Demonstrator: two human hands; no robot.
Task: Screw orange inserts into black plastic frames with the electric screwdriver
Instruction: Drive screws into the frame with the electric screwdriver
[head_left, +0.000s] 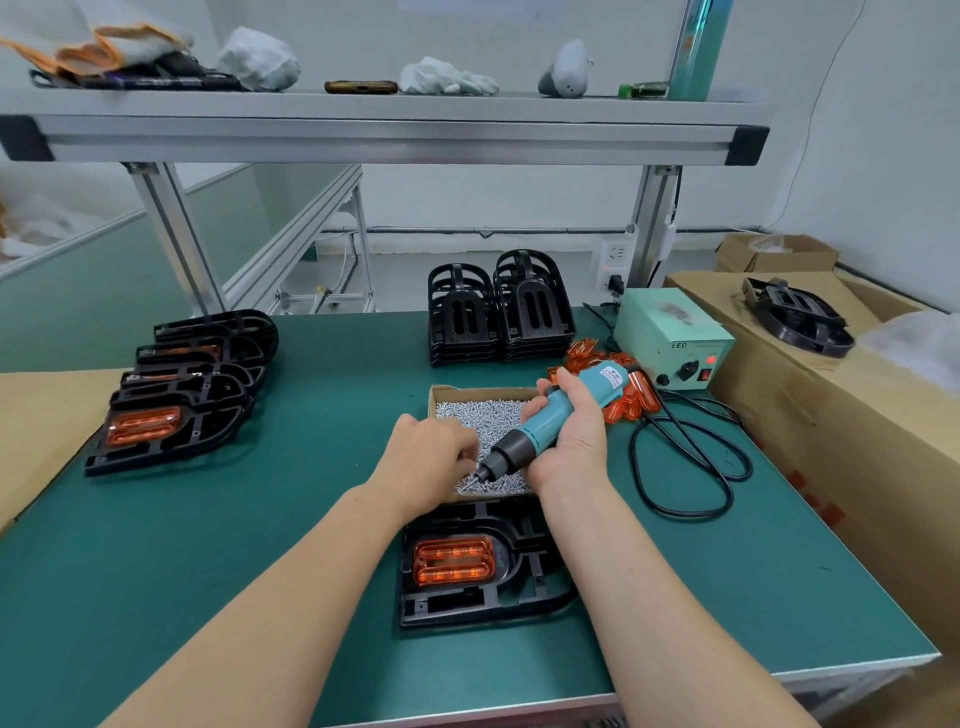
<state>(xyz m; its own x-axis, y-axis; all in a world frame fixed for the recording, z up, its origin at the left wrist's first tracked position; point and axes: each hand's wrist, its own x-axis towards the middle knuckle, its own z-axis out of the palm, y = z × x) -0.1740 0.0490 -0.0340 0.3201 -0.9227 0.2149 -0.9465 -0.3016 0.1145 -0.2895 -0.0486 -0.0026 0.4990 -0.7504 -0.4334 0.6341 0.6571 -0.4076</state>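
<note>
A black plastic frame (524, 577) lies near the table's front edge with an orange insert (453, 561) seated in it. My right hand (569, 431) grips the teal electric screwdriver (550, 418), tilted with its bit pointing down-left over a cardboard box of small silver screws (480, 415). My left hand (431, 462) is curled beside the bit tip (470, 482), fingertips at a screw there. Loose orange inserts (631, 400) are piled behind the screwdriver.
Several frames with inserts (171, 410) lie overlapped at the left. Two stacks of bare black frames (498, 312) stand at the back. A green power unit (672, 343) and its looped black cable (691, 467) sit to the right, next to cardboard boxes (831, 415).
</note>
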